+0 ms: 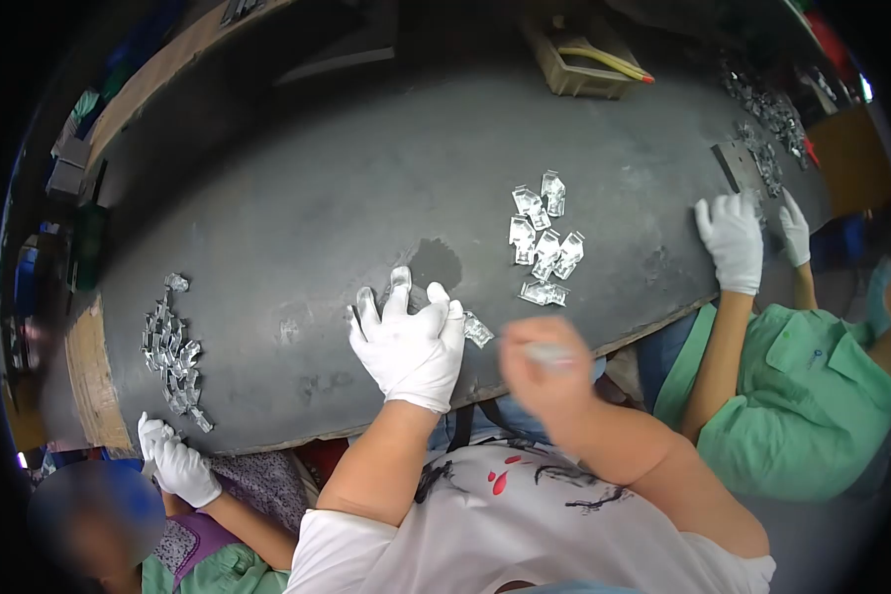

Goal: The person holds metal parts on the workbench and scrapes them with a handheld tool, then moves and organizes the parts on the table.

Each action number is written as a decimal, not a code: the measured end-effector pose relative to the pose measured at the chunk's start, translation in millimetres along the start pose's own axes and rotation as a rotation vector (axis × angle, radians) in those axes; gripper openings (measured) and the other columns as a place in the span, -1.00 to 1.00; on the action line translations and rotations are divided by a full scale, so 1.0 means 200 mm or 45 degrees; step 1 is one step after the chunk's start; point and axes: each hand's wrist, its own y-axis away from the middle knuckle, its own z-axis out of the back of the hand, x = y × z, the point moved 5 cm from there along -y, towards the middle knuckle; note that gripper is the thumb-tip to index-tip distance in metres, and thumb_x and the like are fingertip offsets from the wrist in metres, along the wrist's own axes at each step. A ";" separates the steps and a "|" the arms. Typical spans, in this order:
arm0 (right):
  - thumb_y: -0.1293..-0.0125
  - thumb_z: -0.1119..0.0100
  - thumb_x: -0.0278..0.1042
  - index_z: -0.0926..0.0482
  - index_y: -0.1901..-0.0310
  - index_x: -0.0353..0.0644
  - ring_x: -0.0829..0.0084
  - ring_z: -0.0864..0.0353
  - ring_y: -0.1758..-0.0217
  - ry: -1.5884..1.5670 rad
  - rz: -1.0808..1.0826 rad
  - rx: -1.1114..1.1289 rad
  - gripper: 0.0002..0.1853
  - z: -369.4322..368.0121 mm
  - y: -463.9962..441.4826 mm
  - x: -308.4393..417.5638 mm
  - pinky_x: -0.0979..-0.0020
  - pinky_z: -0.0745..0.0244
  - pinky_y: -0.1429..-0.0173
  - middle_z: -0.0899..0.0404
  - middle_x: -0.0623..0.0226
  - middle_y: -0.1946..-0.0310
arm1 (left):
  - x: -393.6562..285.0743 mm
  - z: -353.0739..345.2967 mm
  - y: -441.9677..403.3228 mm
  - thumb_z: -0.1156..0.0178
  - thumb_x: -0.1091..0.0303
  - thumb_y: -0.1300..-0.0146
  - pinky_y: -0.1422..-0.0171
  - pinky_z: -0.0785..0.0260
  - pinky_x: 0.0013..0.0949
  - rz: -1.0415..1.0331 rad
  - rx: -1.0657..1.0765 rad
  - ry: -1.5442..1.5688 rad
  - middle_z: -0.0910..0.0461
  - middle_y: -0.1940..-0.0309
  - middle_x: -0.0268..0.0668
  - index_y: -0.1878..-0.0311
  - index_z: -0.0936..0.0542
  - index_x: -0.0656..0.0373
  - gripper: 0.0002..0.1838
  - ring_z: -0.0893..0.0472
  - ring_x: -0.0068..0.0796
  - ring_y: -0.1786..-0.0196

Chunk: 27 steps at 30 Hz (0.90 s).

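Note:
My left hand (406, 342), in a white glove, lies on the dark table with its fingers spread. Just right of its thumb is a small shiny metal part (477, 330), touching or nearly touching it. A dark smudge (436, 262) marks the surface beyond the fingertips. Bare and blurred by motion, my right hand (546, 364) is closed above the table's near edge. Something pale shows at its fingers, too smeared to name. Beyond it lies a loose group of similar metal parts (547, 253), with one part (544, 293) nearer to me.
A tan bin (589, 74) with a yellow tube (604, 61) stands at the far side. To the left is a heap of metal parts (171, 346) near a co-worker's gloved hands (180, 463). Another co-worker's gloved hand (733, 243) rests at right, near more parts (759, 158).

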 end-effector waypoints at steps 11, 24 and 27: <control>-0.09 -0.16 -0.57 -0.40 0.08 -0.30 0.54 -0.45 0.26 -0.266 -0.399 -0.370 -0.68 0.41 0.11 -0.25 0.51 -0.39 0.16 -0.46 0.27 0.28 | 0.72 0.13 -0.07 -0.13 0.36 -0.16 0.07 -0.41 -0.43 0.589 -0.128 0.293 -0.61 0.36 -0.16 0.33 -0.60 0.28 -0.82 -0.59 -0.32 0.25; -0.14 -0.13 -0.56 -0.41 0.05 -0.33 0.48 -0.52 0.20 -0.344 -0.385 -0.232 -0.69 0.35 0.08 -0.23 0.50 -0.44 0.09 -0.49 0.21 0.22 | -0.26 -0.09 -0.06 -0.16 0.13 -0.07 -0.22 -0.13 0.03 -0.178 0.106 0.058 -0.50 0.02 -0.06 0.32 -0.65 0.01 -0.78 -0.41 0.11 -0.06; -0.15 -0.11 -0.58 -0.42 0.12 -0.34 0.60 -0.47 0.29 -0.516 -0.572 -0.326 -0.76 0.33 0.04 -0.23 0.58 -0.39 0.22 -0.48 0.33 0.34 | -0.06 -0.02 0.00 -0.20 0.14 -0.03 -0.18 -0.19 0.04 -0.232 0.145 0.055 -0.53 0.03 -0.15 0.31 -0.65 -0.02 -0.79 -0.45 0.06 -0.02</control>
